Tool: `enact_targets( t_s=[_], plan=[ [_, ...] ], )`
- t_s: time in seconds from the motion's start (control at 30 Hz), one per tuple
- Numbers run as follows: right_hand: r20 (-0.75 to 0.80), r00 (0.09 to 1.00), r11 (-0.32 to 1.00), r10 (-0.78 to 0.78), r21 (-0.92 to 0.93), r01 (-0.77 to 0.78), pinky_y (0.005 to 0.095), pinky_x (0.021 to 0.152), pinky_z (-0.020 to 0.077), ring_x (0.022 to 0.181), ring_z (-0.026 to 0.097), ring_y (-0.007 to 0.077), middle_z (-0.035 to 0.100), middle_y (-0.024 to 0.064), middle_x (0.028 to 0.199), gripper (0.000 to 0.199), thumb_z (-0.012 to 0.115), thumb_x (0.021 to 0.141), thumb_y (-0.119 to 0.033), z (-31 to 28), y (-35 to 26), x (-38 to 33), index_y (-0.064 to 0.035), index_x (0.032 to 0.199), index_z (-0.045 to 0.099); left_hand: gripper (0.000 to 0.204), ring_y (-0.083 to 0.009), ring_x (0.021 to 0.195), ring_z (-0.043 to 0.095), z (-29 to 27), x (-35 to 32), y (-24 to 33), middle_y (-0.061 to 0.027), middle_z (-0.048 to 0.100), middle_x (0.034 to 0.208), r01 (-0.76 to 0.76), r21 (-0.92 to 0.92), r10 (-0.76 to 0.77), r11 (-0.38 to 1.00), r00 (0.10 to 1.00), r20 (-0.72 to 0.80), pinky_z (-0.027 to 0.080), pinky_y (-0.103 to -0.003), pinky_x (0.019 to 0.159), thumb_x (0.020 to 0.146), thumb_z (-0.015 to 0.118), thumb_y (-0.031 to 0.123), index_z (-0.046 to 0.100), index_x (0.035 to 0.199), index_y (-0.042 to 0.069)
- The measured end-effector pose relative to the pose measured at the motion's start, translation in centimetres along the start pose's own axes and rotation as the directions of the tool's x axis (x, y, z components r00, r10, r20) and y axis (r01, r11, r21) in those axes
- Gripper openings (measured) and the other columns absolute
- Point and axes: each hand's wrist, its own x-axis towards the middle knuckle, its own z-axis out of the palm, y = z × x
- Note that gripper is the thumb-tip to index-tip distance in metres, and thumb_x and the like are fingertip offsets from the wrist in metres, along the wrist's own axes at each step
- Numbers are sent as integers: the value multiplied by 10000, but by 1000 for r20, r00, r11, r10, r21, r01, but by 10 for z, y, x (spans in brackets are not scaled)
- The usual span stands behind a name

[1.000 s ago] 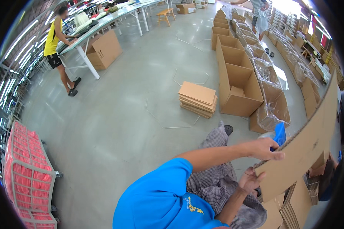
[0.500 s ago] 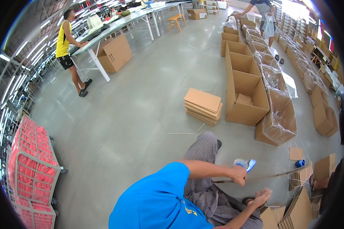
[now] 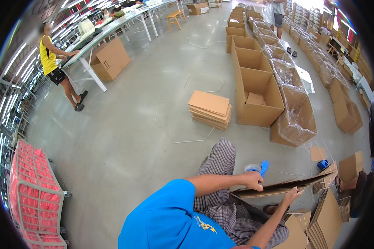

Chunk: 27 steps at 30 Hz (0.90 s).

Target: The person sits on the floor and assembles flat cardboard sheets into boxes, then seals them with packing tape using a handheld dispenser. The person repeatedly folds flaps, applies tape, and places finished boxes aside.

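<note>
A flattened cardboard carton (image 3: pixel 274 189) stands on edge across my lap, its layers slightly parted towards the right. My left hand (image 3: pixel 252 180) is closed on its upper edge near the left end. Along its lower edge, my right hand (image 3: pixel 294 196) grips the board with bent fingers. Just beyond my left hand is a tape dispenser (image 3: pixel 264 167) with a blue handle and a clear roll; whether the hand touches it I cannot tell. More flat cartons (image 3: pixel 326 224) lean below my right hand.
Ahead on the floor sits a stack of flat cardboard (image 3: pixel 209 103). Rows of open boxes (image 3: pixel 259 97) run away at the right, some lined with clear plastic. A cart of pink bundles (image 3: pixel 33 182) stands left. One person (image 3: pixel 50 58) stands by a long table (image 3: pixel 87 62); another (image 3: pixel 278 16) is far right.
My right hand has moved from open and apart to gripping the carton's lower edge. The carton has turned to show more of its face, with its layers parting. The whole view has shifted slightly.
</note>
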Motion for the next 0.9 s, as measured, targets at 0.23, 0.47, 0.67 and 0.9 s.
enact_targets(
  t_s=[0.23, 0.47, 0.67, 0.9],
  plan=[
    [-86, 992, 931, -93, -360, 56, 421, 1188, 168, 1438, 221, 391, 188, 323, 1531, 834, 573, 835, -168, -47, 55, 85, 140, 1467, 123, 182, -456, 853, 583, 7, -16, 19, -258, 585, 869, -130, 24, 124, 991, 852, -508, 463, -545, 711, 716, 582, 84, 684, 865, 64],
    [346, 919, 966, 190, -233, -112, 237, 542, 480, 584, 586, 160, 617, 120, 957, 377, 596, 829, -152, -131, 71, 135, -19, 1180, 559, 351, -404, 944, 586, -64, 15, 24, -226, 584, 932, -21, 42, 44, 999, 740, -671, 471, -490, 755, 719, 623, 74, 745, 1037, 159],
    [366, 883, 941, -294, -53, 335, 360, 1023, 404, 1189, 550, 254, 617, 152, 1237, 486, 549, 828, -124, -168, -21, 85, 16, 1293, 544, 290, -402, 842, 580, -116, 67, 20, -208, 579, 835, -47, 171, 168, 984, 551, -817, 487, -493, 725, 660, 618, 57, 743, 899, 165],
    [408, 893, 929, -189, -222, 298, 403, 1025, 416, 1228, 520, 413, 526, 299, 1307, 715, 563, 747, -71, -184, -41, -33, 10, 1428, 360, 441, -357, 894, 620, -116, 31, -21, -201, 622, 983, -16, 176, 140, 984, 675, -725, 505, -434, 795, 713, 693, 148, 707, 1154, 148]
  ],
)
